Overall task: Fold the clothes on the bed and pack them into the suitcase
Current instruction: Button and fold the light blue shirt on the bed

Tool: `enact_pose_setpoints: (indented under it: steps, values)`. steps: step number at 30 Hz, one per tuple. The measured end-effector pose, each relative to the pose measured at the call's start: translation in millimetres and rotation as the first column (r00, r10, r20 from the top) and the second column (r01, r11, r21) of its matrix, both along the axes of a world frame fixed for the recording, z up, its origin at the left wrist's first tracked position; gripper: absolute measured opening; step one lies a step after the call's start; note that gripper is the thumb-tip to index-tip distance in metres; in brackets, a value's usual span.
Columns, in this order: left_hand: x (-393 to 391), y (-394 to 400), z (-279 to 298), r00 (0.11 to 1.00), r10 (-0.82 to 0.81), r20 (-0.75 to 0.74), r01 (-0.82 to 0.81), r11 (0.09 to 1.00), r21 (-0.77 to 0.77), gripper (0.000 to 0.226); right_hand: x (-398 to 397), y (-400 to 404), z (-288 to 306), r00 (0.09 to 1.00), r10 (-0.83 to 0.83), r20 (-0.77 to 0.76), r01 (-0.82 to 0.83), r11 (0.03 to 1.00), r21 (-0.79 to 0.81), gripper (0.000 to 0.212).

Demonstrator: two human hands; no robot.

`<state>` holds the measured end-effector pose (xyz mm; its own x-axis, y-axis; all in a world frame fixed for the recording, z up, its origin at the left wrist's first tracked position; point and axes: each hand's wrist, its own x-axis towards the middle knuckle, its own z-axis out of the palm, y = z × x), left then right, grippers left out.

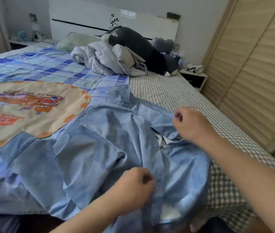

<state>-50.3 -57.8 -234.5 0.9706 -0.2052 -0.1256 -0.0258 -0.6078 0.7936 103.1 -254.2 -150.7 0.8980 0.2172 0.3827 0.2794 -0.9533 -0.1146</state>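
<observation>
Folding has only just begun, by the look of it. One blue button-up shirt [109, 148] lies spread on the bed [175, 91], front side up, with its sleeves out and lots of wrinkles. It is not folded yet. The left hand [135, 187] has curled fingers that seem to pinch the button strip near the bottom of the shirt. The right hand [190, 123] has curled fingers too, and it pinches the cloth up by the collar. I think the person is pulling the front straight so the shirt lies flat.

A checked cloth [224, 195] peeks out from under the shirt on the right. It may be more clothes to fold, but I cannot tell for sure. No suitcase shows, so packing is all left to do.

A cartoon picture sheet [24, 111] lies just beside the shirt on the left. A bunched-up grey quilt [106, 59] and a dark plush toy [141, 47] sit far up the bed, well apart from the shirt. They do not block the folding.
</observation>
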Motion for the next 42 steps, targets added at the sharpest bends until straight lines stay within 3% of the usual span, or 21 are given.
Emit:
enact_pose_setpoints:
  steps: [2,4,7,9,12,14,17,21,23,26,31,36,42]
  values:
    - [20.1,-4.8,-1.7,0.940,0.297,0.169,-0.280,0.952,-0.121,0.007,-0.6,12.3,-20.5,0.939,-0.185,-0.289,0.123,0.968,-0.218,0.037]
    - [34.5,-15.9,-1.0,0.898,0.413,0.155,-0.379,0.902,-0.206,0.018,-3.8,7.3,-34.8,0.921,-0.284,-0.265,0.167,0.905,-0.391,0.029]
    - [51.4,-31.3,-5.4,0.911,0.403,0.088,-0.400,0.915,-0.051,0.046,1.4,-2.1,-26.1,0.950,-0.225,-0.218,0.112,0.893,-0.436,0.015]
    - [60.8,-31.0,-5.6,0.915,0.403,0.005,-0.403,0.915,0.012,0.053,4.6,-0.5,-10.3,0.932,-0.111,-0.346,0.002,0.954,-0.300,0.014]
    - [72.5,-20.9,-5.6,0.888,0.446,-0.110,-0.459,0.864,-0.206,0.036,-11.1,15.5,10.9,0.912,0.139,-0.386,-0.068,0.979,0.192,0.037]
    - [69.7,-15.4,-2.4,0.859,0.464,-0.217,-0.509,0.731,-0.454,0.022,-25.4,27.7,6.3,0.943,0.185,-0.276,-0.063,0.916,0.396,0.043]
    - [56.9,-0.5,7.9,0.842,0.369,-0.394,-0.534,0.457,-0.712,0.017,-48.4,45.8,-33.9,0.964,0.214,-0.159,-0.102,0.846,0.523,0.030]
    - [50.6,14.1,8.7,0.823,0.427,-0.373,-0.548,0.426,-0.720,0.023,-66.8,68.0,-73.5,0.972,0.189,0.136,-0.231,0.855,0.463,0.006]
    - [48.2,12.2,5.7,0.823,0.435,-0.364,-0.548,0.441,-0.711,0.025,-64.7,72.0,-79.1,0.964,0.182,0.194,-0.251,0.863,0.438,0.002]
    - [46.2,11.4,-0.2,0.822,0.407,-0.398,-0.554,0.408,-0.726,0.027,-63.2,77.0,-84.6,0.966,0.216,0.144,-0.256,0.874,0.412,0.003]
    - [48.4,13.7,2.3,0.796,0.347,-0.496,-0.592,0.279,-0.756,0.026,-64.4,75.2,-90.8,0.969,0.219,0.117,-0.248,0.876,0.414,0.007]
    - [48.4,12.8,3.2,0.805,0.354,-0.476,-0.579,0.295,-0.760,0.026,-69.5,75.5,-89.5,0.965,0.212,0.152,-0.257,0.869,0.423,0.020]
    - [48.6,11.1,2.2,0.775,0.386,-0.500,-0.612,0.262,-0.747,0.025,-84.9,84.4,-85.9,0.954,0.242,0.176,-0.285,0.914,0.290,0.013]
